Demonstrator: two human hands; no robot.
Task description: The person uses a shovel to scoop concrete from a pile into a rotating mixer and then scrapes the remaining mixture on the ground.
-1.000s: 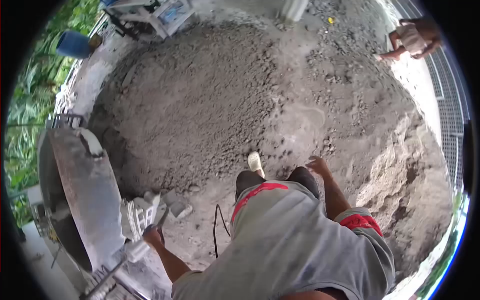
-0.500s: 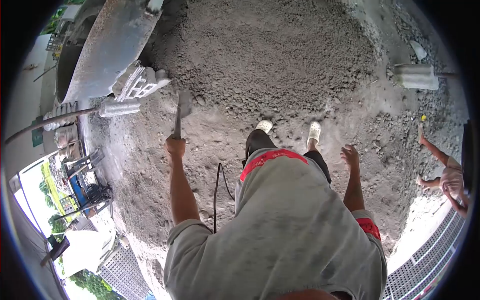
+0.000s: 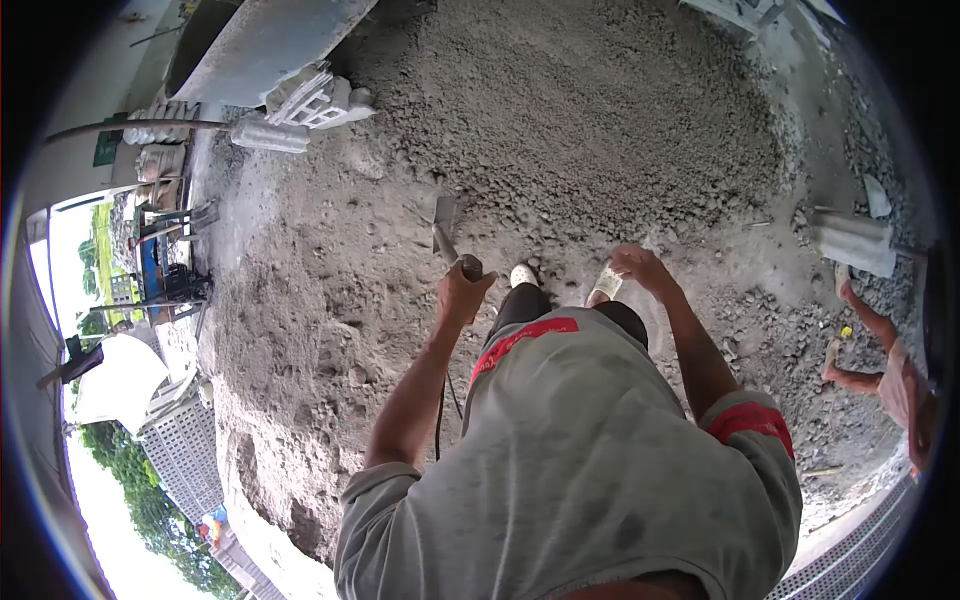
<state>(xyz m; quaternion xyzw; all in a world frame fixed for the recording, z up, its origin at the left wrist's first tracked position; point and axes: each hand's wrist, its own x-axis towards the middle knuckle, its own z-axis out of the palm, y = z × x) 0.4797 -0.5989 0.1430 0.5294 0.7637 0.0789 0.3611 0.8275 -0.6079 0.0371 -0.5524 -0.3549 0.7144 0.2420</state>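
Observation:
My left hand [image 3: 461, 287] grips the handle of a small hoe-like tool [image 3: 443, 222], whose metal blade points away from me over the grey sand and gravel heap [image 3: 590, 110]. My right hand [image 3: 637, 266] hangs with fingers apart and holds nothing, just above my right foot in a white shoe [image 3: 604, 282]. My other white shoe [image 3: 524, 275] stands beside it on the grey ground. I look straight down over my grey shirt with red trim.
A big grey mixer drum [image 3: 270, 45] and a white slatted crate [image 3: 318, 100] lie at the upper left. A concrete cylinder [image 3: 268, 133] lies near them, another [image 3: 852, 243] at the right. A second person [image 3: 895, 375] sits at the right edge.
The view has swung round. My left hand with the tool has moved in towards my feet, and my right hand has come forward over my right shoe.

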